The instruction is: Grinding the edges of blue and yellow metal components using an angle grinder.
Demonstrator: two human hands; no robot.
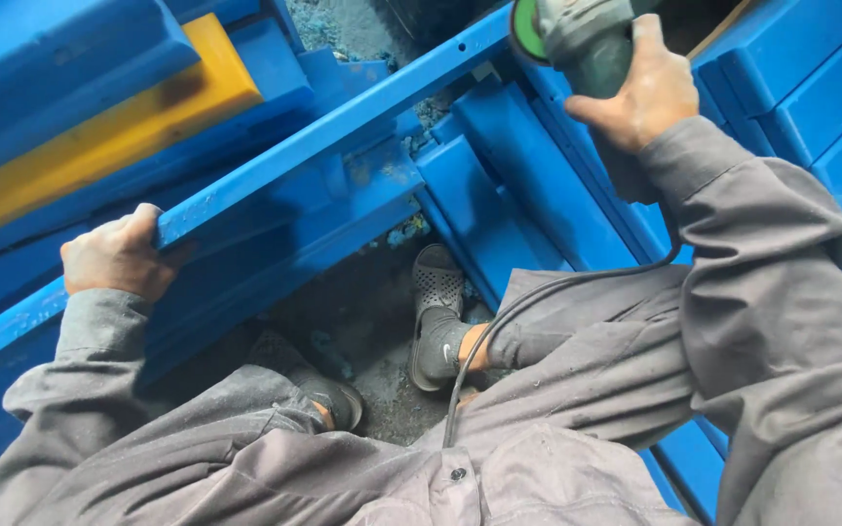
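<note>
**Inspector:** Your left hand (117, 258) is closed round the near end of the long blue bar (333, 127), fingers (143, 216) curled over its top edge. Why there?

**Operator:** To hold it steady?

**Inspector:** That is my reading. The bar runs diagonally away from those fingers, up toward the tool, and it lies across other blue parts rather than on any bench. Gripped at one end, it is less likely to shift where the tool meets it. That is a judgement, not something I can see proven.

**Operator:** And the right?

**Inspector:** Your right hand (640, 93) is wrapped tight round the grey body of the angle grinder (577, 39), thumb on the near side. The green-rimmed disc end sits just beyond your fingers, at or very near the far stretch of the bar. Whether it touches, I cannot tell; the frame cuts it off.

**Operator:** The cable?

**Inspector:** The black cable (528, 307) drops from below your right hand and trails across your lap, on the side away from the disc. Sensible routing.

**Operator:** Anything else?

**Inspector:** A yellow block (99, 136) lies among the stacked blue mouldings (528, 185) beyond your left fingers, apart from both hands. Your feet, in grey perforated sandals (438, 321), rest on a floor (372, 321) littered with blue shavings, directly below the bar.
</note>
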